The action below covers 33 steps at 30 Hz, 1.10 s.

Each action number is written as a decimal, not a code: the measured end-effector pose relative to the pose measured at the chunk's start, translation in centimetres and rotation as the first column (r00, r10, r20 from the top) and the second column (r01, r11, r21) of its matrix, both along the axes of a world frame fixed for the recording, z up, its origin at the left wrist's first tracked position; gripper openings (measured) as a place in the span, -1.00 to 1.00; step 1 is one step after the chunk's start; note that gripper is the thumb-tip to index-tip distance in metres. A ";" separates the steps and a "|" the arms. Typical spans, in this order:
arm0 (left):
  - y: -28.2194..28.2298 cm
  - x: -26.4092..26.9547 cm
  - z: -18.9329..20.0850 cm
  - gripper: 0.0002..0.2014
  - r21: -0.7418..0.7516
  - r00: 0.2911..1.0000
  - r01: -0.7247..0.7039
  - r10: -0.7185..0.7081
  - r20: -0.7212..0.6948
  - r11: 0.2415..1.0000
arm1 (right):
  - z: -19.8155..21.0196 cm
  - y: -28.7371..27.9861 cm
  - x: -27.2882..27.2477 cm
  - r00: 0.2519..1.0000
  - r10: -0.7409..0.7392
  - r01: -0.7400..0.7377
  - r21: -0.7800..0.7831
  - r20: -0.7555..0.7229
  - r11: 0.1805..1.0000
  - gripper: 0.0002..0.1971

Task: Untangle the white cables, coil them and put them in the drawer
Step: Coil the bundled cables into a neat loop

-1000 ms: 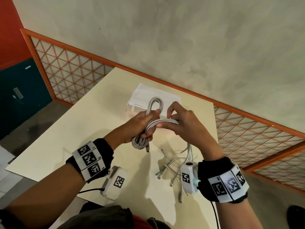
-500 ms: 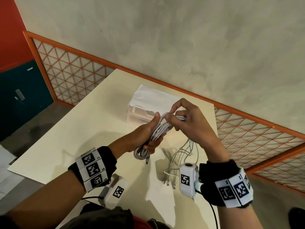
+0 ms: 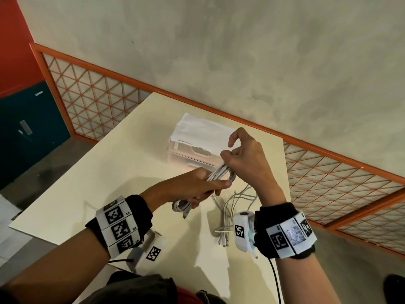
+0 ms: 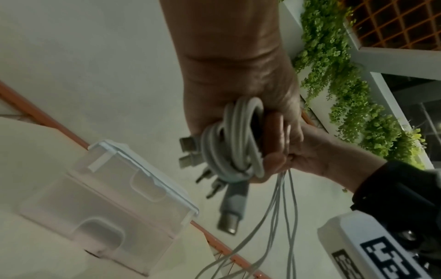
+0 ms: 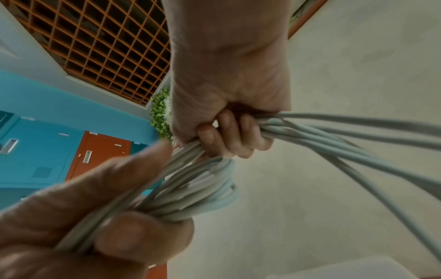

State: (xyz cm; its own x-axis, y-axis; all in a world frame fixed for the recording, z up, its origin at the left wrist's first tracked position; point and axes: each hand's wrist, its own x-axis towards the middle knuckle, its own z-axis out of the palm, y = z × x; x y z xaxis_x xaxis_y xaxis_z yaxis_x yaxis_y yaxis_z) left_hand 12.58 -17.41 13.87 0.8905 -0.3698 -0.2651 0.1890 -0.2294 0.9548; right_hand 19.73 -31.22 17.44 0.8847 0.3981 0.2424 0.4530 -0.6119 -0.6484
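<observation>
My left hand grips a coil of white cables round its middle, above the cream table. The coil's lower loop and plugs hang below the fist. My right hand holds the loose white strands at the coil's far end, its fingers curled round them. From there the strands drop to a loose tangle of cables on the table. The translucent drawer box with a white lid stands just beyond the hands, both drawers pushed in.
An orange lattice railing runs along the table's far and right edges. A grey wall rises behind it. The table's near edge lies just under my forearms. My wrist cameras' cords hang below the wrists.
My right hand has carried the loose strands from across the coil's middle up to its far end. The left hand keeps its grip and the coil now lies flatter.
</observation>
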 end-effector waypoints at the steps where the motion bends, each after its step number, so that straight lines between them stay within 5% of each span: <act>1: 0.1 -0.1 0.0 -0.60 0.005 1.000 -0.008 0.007 0.015 1.000 | -0.1 0.0 0.1 0.999 -0.007 0.008 -0.031 0.032 0.999 -0.84; 3: 0.3 -0.2 0.0 -0.62 -0.022 0.999 -0.028 0.029 0.043 0.999 | -0.1 -0.4 0.4 0.997 -0.047 0.052 -0.069 0.068 0.996 -0.79; 6: 1.1 -0.2 0.1 -0.62 -0.116 0.992 -0.088 0.097 0.075 0.989 | -0.3 -2.0 1.0 0.990 0.038 -0.023 0.109 -0.135 0.994 -0.50; 9: 1.8 -0.1 0.0 -0.64 -0.184 0.976 -0.185 0.202 0.078 0.965 | -1.8 -2.8 0.3 0.961 0.170 -0.086 0.349 -0.218 0.933 -0.58; 16: 1.7 0.3 -0.6 -0.65 -0.301 0.930 -0.275 0.332 0.160 0.913 | -3.6 0.4 -2.7 0.964 0.088 0.067 0.552 -0.250 0.831 -0.66; 19: 1.4 0.6 -0.7 -0.67 -0.331 0.909 -0.270 0.352 0.221 0.904 | -3.5 1.5 -3.2 0.961 0.050 0.114 0.555 -0.271 0.824 -0.53; 25: 1.2 1.0 -1.2 -0.72 -0.339 0.848 -0.348 0.448 0.284 0.874 | -3.0 3.1 -3.8 0.919 0.063 0.142 0.476 -0.390 0.868 -0.66; 33: 0.8 0.8 -1.6 -0.65 -0.374 0.835 -0.404 0.503 0.223 0.835 | -2.1 3.6 -4.5 0.880 0.072 0.117 0.360 -0.470 0.926 -0.53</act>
